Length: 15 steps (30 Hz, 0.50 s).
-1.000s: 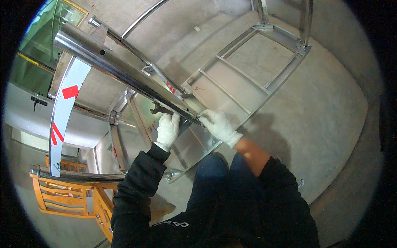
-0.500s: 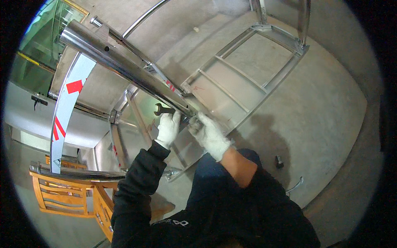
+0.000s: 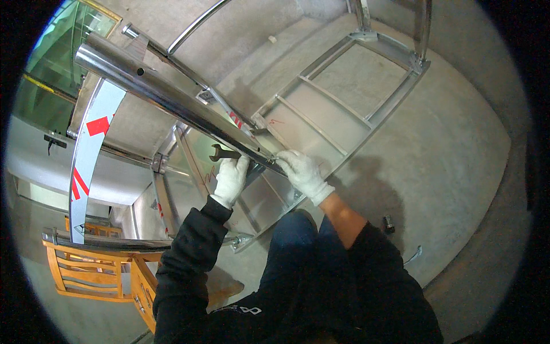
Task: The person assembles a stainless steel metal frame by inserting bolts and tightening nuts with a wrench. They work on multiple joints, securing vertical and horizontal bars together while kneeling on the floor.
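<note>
A bare concrete floor (image 3: pixel 458 149) is seen below, and on it a large frame of pale metal bars (image 3: pixel 338 109) with cross rungs is laid out or propped at a slant. Across the frame, from upper left down toward the middle, a long polished steel tube (image 3: pixel 166 97) is carried, with a small hole showing near its upper end. At the left a white panel with red arrows (image 3: pixel 86 155) is stood, and at the lower left a wooden frame (image 3: pixel 91 269) is visible.

The step in hand is judged to be the working of a fastening where the tube meets the frame. A dark open-ended wrench (image 3: pixel 224 153) is held in the left hand (image 3: pixel 231 180), which is gloved in white and closed round the handle, with the open jaw pointing left, just below the tube. The right hand (image 3: pixel 301 172), also gloved, is curled against the lower end of the tube at the joint; whether a small part is pinched in it cannot be told.

For the next move, the wrench head would have to be seated squarely on the nut while the joint is steadied from the other side.

A small dark bolt-like piece (image 3: pixel 389 223) is left lying on the floor near the right arm.
</note>
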Each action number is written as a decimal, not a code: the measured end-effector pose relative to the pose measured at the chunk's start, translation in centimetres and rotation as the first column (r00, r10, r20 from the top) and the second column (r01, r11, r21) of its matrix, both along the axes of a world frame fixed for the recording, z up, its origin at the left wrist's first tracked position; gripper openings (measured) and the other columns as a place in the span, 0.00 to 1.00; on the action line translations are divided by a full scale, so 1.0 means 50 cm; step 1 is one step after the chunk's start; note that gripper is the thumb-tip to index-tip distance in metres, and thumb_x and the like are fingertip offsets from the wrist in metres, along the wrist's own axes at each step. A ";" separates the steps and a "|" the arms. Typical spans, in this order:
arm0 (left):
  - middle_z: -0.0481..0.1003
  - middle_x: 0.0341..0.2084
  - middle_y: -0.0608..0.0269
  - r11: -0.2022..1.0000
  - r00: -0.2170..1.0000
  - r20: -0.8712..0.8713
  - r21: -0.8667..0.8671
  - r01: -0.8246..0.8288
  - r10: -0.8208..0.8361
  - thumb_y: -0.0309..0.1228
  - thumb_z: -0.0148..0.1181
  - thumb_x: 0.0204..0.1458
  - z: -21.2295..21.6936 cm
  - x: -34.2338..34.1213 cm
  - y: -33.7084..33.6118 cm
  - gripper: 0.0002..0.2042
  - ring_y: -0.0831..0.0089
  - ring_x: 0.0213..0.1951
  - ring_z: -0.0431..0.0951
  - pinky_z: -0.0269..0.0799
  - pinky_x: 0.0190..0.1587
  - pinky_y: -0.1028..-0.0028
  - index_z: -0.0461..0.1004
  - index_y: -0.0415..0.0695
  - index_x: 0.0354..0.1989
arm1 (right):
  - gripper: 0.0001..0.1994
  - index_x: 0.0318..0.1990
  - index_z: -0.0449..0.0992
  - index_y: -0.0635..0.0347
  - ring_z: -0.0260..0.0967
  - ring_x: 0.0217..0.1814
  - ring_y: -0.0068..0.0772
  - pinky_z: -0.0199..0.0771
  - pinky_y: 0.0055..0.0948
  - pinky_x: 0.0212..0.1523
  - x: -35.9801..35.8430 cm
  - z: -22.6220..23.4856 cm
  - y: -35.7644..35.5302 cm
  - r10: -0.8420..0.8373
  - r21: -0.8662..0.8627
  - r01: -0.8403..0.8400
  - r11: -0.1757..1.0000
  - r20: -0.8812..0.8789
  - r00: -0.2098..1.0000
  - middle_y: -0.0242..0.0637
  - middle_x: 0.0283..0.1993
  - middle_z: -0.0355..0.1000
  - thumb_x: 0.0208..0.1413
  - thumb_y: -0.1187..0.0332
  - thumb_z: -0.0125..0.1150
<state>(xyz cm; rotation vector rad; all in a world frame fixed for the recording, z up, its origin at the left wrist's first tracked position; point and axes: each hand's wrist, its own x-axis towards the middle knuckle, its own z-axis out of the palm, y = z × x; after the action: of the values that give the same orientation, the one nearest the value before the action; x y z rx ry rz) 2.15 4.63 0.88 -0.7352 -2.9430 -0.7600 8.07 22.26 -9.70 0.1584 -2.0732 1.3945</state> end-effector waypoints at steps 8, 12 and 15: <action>0.75 0.23 0.43 0.997 0.999 0.027 0.073 -0.035 0.034 0.43 0.51 0.57 -0.008 -0.003 -0.005 0.21 0.50 0.32 0.76 0.69 0.40 0.59 0.76 0.33 0.30 | 0.11 0.41 0.75 0.57 0.74 0.34 0.41 0.75 0.36 0.32 -0.037 -0.021 0.037 0.000 0.478 0.084 0.875 -0.175 0.985 0.39 0.37 0.73 0.49 0.69 0.58; 0.75 0.24 0.41 0.987 0.987 0.104 0.091 -0.133 0.124 0.43 0.51 0.57 0.004 0.003 0.009 0.21 0.49 0.32 0.76 0.68 0.40 0.59 0.76 0.32 0.30 | 0.12 0.41 0.74 0.57 0.73 0.32 0.39 0.74 0.35 0.29 -0.046 -0.001 0.055 0.073 0.546 0.110 0.830 -0.303 0.950 0.37 0.34 0.72 0.48 0.67 0.56; 0.75 0.25 0.41 0.999 0.998 -0.054 0.018 -0.027 0.028 0.43 0.51 0.57 -0.011 -0.001 -0.009 0.21 0.49 0.32 0.76 0.68 0.40 0.59 0.75 0.31 0.30 | 0.12 0.41 0.74 0.57 0.73 0.31 0.40 0.74 0.36 0.30 -0.053 0.007 0.063 0.123 0.576 0.096 0.812 -0.330 0.936 0.37 0.33 0.72 0.48 0.66 0.57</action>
<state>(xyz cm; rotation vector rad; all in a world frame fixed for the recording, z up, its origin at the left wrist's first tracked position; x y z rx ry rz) 2.08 4.19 0.35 -0.7009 -2.8887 -0.7497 5.44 25.43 -9.37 0.6358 -2.1159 0.6161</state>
